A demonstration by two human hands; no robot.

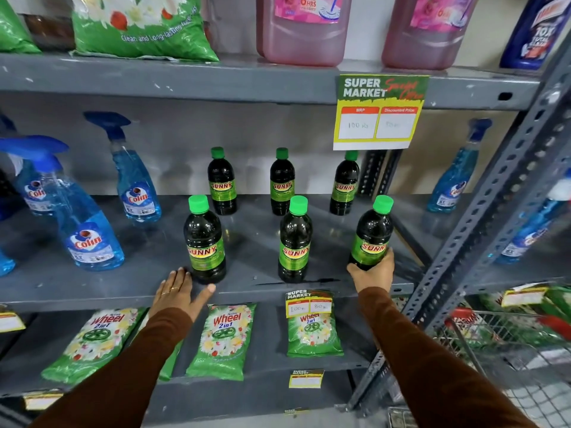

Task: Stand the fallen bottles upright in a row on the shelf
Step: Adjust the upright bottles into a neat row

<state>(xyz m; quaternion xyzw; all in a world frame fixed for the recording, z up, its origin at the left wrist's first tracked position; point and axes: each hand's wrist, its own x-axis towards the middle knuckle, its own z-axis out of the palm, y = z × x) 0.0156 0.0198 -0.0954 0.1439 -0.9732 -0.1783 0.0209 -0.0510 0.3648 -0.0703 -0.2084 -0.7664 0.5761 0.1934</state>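
Now all six dark Sunny bottles on the grey middle shelf [123, 282] stand upright, three in a back row and three in a front row, so nothing looks left lying down. At lower right of centre in the frame the right hand [375, 270] has its grip wrapped around the base of the front right bottle [370, 234], fingers behind and thumb in front near the shelf edge; the bottle leans slightly to the right, and whether its base is flat on the shelf cannot be told, since the hand covers it. Holding it low like this probably steadies it while it settles in line with its neighbours. At lower left of centre the left hand [179, 291] lies flat and spread on the front lip of the shelf, holding nothing, its thumb just beside the foot of the front left bottle [204, 239], likely bracing or ready to nudge that bottle. The front middle bottle [295, 239] stands free between them. Blue Colin spray bottles [83, 217] occupy the left of the frame, well apart from the work. Judging by this, the task is close to finished: what remains is to let go of the right bottle and perhaps even out the spacing
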